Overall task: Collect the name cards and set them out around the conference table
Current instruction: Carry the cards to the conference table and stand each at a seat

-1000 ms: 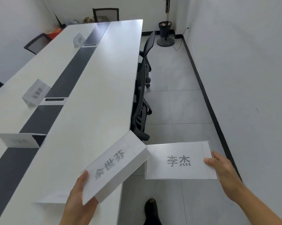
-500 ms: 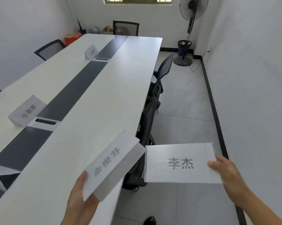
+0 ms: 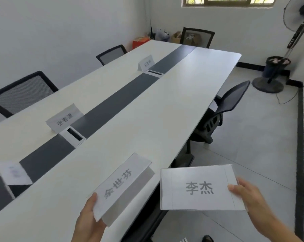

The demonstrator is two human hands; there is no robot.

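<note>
3 name cards [image 3: 64, 117] on white table [image 3: 165, 105], corner fan [image 3: 268, 86]

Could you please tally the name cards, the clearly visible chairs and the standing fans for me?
Name cards: 5
Chairs clearly visible: 4
Standing fans: 1
Total: 10
A dark shape below the two held cards may be another chair; it is not counted.
</note>
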